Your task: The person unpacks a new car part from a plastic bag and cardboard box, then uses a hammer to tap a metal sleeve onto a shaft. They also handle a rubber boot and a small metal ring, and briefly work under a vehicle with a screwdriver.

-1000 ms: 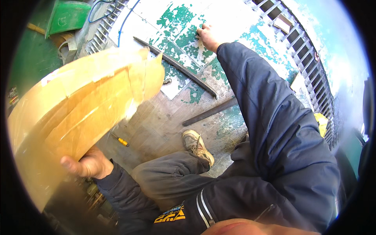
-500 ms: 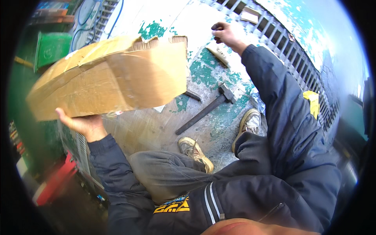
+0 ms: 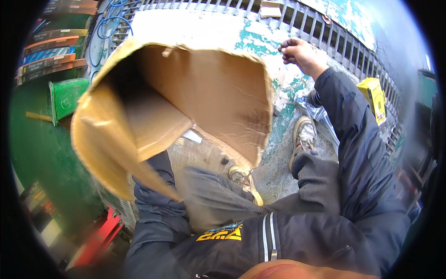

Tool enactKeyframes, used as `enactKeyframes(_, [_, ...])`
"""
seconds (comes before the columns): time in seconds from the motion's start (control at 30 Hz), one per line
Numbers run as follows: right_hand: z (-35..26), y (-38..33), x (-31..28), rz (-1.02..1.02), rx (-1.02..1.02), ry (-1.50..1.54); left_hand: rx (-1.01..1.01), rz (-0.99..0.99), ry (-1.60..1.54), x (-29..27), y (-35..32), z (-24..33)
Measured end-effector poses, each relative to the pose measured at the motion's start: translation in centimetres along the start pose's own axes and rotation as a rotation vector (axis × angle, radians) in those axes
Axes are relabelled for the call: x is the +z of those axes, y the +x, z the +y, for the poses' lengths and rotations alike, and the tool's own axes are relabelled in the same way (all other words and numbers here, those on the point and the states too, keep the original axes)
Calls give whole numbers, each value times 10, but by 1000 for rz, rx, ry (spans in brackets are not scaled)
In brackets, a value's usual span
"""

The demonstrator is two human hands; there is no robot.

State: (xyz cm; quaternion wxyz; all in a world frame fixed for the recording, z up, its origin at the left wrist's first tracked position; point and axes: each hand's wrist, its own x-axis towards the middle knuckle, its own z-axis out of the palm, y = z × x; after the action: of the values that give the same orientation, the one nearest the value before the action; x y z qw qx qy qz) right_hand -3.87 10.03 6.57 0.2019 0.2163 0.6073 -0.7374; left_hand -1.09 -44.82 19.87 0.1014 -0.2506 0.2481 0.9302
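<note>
A large brown cardboard box [image 3: 218, 97] hangs in front of me with its open end facing the camera, and its inside is empty. My left sleeve [image 3: 155, 190] runs up under the box's lower edge. My left hand is hidden behind the cardboard and carries the box. My right hand [image 3: 301, 55] is stretched far out to the upper right, clenched in a fist above the floor; I see nothing sticking out of it. Both my shoes [image 3: 303, 138] stand on the floor below the box.
The concrete floor [image 3: 260, 39] has peeling teal paint. A metal grating [image 3: 325, 25] runs along its far side. A green bin [image 3: 65, 95] and stacked boards [image 3: 46, 51] are on the left, a yellow container [image 3: 374, 97] on the right, a red object [image 3: 100, 237] at lower left.
The box has swung from showing its side to facing me with its open end, and now covers my left hand. My right hand stays raised and clenched.
</note>
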Motion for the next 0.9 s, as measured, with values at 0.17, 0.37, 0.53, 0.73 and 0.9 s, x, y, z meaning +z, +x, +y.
enactKeyframes(0.17, [1, -2, 3, -15, -15, -46, -119, -176, -191, 18, 36, -4])
enactKeyframes(0.37, [2, 21, 40, -34, 89, -83, -38, -113, -106, 13, 24, 3])
enactKeyframes(0.53, [28, 37, 81, 28, -84, -1107, 25, -53, -44, 10, -7, 5])
enactKeyframes(0.73, [53, 30, 94, -109, -30, -1464, 92, 28, 89, 10, -31, 11])
enactKeyframes(0.9, [32, 20, 63, -141, -9, -1488, 169, 146, 256, 30, -28, -7])
